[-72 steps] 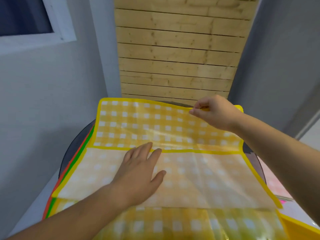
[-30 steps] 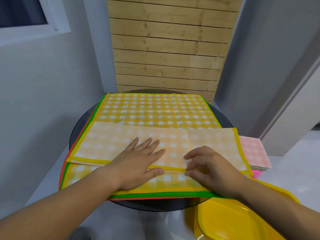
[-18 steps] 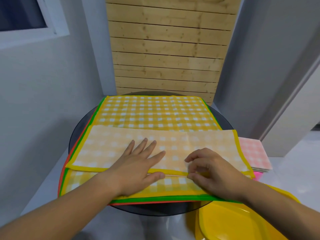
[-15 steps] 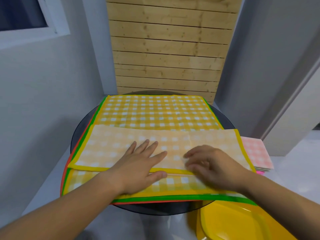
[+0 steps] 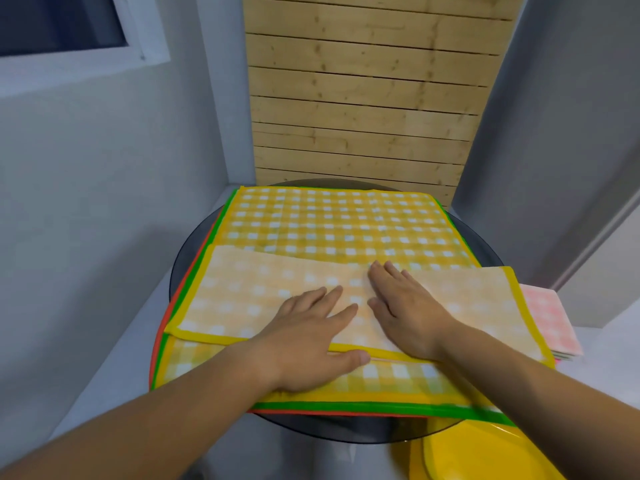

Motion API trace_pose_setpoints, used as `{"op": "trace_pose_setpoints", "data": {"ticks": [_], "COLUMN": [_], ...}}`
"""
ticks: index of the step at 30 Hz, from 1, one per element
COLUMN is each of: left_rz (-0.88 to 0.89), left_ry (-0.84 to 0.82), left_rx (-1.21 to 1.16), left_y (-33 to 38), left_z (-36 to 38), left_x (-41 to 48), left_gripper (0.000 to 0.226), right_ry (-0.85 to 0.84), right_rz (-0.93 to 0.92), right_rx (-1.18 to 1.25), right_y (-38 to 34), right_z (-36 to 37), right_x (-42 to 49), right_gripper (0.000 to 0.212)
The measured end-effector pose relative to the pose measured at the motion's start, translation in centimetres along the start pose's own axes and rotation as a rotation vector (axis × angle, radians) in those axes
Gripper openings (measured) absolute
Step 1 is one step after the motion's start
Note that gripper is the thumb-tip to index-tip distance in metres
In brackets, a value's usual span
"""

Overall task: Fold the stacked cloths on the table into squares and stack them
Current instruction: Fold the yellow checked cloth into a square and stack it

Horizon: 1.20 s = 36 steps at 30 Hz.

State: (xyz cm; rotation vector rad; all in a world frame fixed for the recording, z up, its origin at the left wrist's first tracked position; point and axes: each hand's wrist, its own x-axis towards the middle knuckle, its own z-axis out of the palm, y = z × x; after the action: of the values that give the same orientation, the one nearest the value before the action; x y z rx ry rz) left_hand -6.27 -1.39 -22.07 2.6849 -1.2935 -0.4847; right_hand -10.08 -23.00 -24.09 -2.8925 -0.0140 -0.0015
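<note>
The right hand [image 5: 405, 306] has let go of the near edge. Now it lies flat and open, like the left hand [image 5: 311, 337]. Both press the folded cloth [image 5: 249, 292], a long strip on the stack [image 5: 329, 223]. It probably gets folded sideways next.

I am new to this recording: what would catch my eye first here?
Two flat hands, the left hand and the right hand, press a folded yellow checked cloth at the middle of a round dark table. Under it lies a stack of unfolded cloths; a pink folded pile sits to the right.
</note>
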Motion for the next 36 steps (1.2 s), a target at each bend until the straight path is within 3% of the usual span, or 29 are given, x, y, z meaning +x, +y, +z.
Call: {"op": "trace_pose_setpoints", "data": {"ticks": [3,5,9,12,28,36], "left_rz": [-0.021,-0.036,-0.038,-0.077,-0.637,-0.744], "left_ry": [0.177,0.303,0.187,0.121,0.241,0.242], "left_rx": [-0.029,-0.03,-0.088,0.006,0.023,0.039], "left_y": [0.1,0.2,1.1,1.4,-8.3,-8.4], "left_z": [-1.1,-1.8,-1.9,-0.9,-1.1,-1.3], "left_x": [1.2,2.8,5.7,6.7,2.4,2.8], "left_gripper": [0.049,0.049,0.065,0.064,0.087,0.089], "right_ry": [0.013,0.024,0.026,0.015,0.004,-0.002], "right_rz": [-0.006,-0.005,0.007,0.019,0.022,0.023], "right_rx": [-0.042,-0.05,-0.045,-0.049,-0.046,-0.048], "right_y": [0.1,0.2,0.4,0.5,0.4,0.4], "right_z": [0.3,0.4,0.6,0.8,0.4,0.5], "right_x": [0.0,0.1,0.3,0.4,0.1,0.2], "right_gripper": [0.06,0.06,0.063,0.064,0.064,0.064]}}
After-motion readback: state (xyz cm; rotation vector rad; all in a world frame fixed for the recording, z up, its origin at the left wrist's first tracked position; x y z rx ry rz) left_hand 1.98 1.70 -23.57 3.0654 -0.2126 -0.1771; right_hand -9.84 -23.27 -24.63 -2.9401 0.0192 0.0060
